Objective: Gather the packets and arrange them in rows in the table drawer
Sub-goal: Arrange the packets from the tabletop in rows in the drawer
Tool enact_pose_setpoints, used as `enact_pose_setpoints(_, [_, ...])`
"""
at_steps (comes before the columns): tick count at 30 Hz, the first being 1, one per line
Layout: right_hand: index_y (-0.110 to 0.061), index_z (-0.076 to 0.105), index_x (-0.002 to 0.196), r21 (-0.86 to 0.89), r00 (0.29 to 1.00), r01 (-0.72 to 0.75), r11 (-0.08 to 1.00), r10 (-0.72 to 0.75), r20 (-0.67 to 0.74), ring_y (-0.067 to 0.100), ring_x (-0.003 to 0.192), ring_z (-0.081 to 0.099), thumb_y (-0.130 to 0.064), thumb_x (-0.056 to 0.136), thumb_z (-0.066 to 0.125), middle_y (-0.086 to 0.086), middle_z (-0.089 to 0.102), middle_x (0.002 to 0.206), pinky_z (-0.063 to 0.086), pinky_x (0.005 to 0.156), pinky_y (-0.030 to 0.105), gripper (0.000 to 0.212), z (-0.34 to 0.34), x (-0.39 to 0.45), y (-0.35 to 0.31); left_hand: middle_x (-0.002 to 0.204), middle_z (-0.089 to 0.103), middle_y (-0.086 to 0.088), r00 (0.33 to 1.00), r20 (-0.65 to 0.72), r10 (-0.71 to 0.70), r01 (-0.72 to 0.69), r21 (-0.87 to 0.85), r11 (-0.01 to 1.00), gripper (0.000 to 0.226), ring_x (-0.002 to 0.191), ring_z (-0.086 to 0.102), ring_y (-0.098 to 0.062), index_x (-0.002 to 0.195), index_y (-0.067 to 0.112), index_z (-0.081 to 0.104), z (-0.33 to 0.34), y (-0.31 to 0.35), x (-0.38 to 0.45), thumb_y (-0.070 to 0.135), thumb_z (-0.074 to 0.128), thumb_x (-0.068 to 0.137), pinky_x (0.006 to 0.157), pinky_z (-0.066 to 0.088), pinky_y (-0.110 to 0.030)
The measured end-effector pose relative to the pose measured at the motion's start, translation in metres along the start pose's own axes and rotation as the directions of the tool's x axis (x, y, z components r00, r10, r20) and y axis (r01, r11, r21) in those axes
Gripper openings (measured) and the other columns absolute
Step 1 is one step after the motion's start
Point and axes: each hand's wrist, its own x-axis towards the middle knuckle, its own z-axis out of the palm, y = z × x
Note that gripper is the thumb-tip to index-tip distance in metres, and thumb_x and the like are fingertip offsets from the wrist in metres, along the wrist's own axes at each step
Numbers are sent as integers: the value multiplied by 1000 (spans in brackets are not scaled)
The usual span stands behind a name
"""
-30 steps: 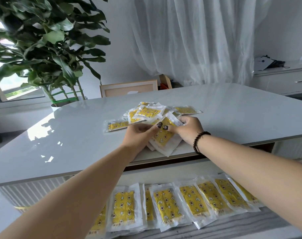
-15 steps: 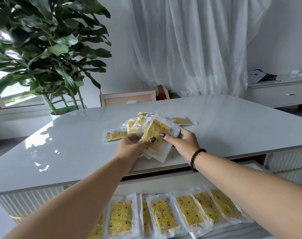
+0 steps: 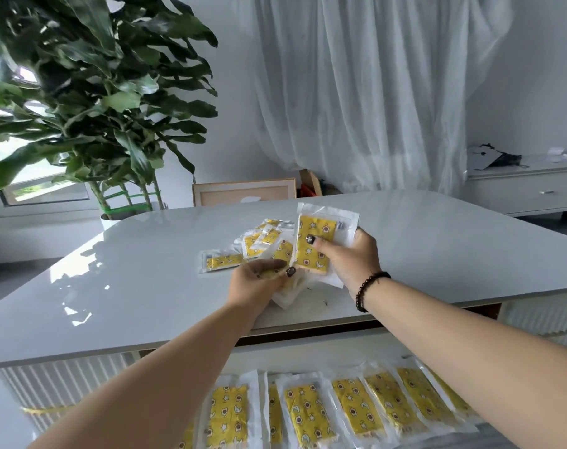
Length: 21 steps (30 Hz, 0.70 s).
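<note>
Yellow patterned packets in clear wrappers lie in a loose pile (image 3: 262,239) on the white table (image 3: 130,286). My right hand (image 3: 350,254) grips a packet (image 3: 317,241) upright above the table, thumb across its front. My left hand (image 3: 259,283) holds a small stack of packets (image 3: 288,288) just left of it, thumb on top. One packet (image 3: 222,260) lies apart at the pile's left. In the open drawer (image 3: 308,351) below the table edge, several packets (image 3: 356,406) lie side by side in a row.
A large potted plant (image 3: 91,102) stands behind the table's left end. A framed panel (image 3: 243,192) leans beyond the far edge. White curtains hang behind, and a white sideboard (image 3: 528,189) stands at the right.
Both hands have lifted packets off the table. The right hand raised its packet upright and moved slightly right, apart from the stack in the left hand. The camera tilted up.
</note>
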Motion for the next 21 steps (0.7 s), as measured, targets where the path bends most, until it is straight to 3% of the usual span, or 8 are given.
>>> enact_pose_setpoints(5, [-13,67,91,-250,991,41,967,-72,-114,16,81,70,-11,72,79,0,71,87,59,78,36,22,-19,12,2,99,72,-3,995,-103,-11,3,-77,997,33,71,67,-12,83,28,72,-3,0,2,-4,72,76,61,54,-20])
enact_pose_setpoints(6, [-13,67,89,-339,991,55,939,-93,-97,17,81,69,-13,72,78,0,71,86,58,76,33,21,-22,13,4,101,70,-1,994,-107,26,-29,-27,999,36,71,66,-10,87,30,71,-5,1,2,-5,72,76,58,53,-18])
enact_pose_setpoints(8, [-11,66,90,-539,991,125,833,-134,23,19,84,67,-18,73,77,0,69,86,54,71,27,21,-29,17,0,105,65,3,986,-47,162,-145,252,957,48,77,65,-11,103,34,67,-11,9,5,-3,73,74,53,49,-12])
enact_pose_setpoints(10, [-11,65,107,-719,967,254,647,-166,192,19,95,63,-23,76,75,1,67,98,49,76,24,36,-34,22,-15,107,59,6,960,110,257,-275,534,800,71,88,62,-16,126,39,55,-19,25,12,-1,76,70,62,49,-13])
enact_pose_setpoints(12, [-11,60,119,-814,935,352,462,-137,326,22,105,59,-26,78,74,6,64,114,47,85,25,47,-36,28,-33,108,58,3,946,244,211,-322,683,655,86,95,59,-21,138,40,43,-23,44,20,2,77,69,76,53,-26])
enact_pose_setpoints(15, [-19,51,92,-867,868,452,212,120,482,20,86,52,-23,80,72,-3,54,89,42,59,22,25,-32,24,-52,102,60,4,939,343,21,-324,862,389,61,90,57,-22,123,36,55,-23,63,20,11,75,71,69,52,-30])
enact_pose_setpoints(18, [-26,42,75,-848,801,531,11,321,506,15,70,48,-12,84,63,-3,48,81,36,49,20,27,-22,20,-45,83,52,4,923,379,-60,-378,925,28,22,83,54,-23,94,22,55,-17,66,14,15,63,75,58,43,-26])
enact_pose_setpoints(21, [-16,56,94,-825,786,563,-42,337,519,18,74,54,-9,85,58,5,59,94,38,49,22,12,-17,25,-33,96,56,1,927,364,-87,-372,923,-101,29,87,56,-23,105,19,53,-12,58,13,29,63,79,64,45,-29])
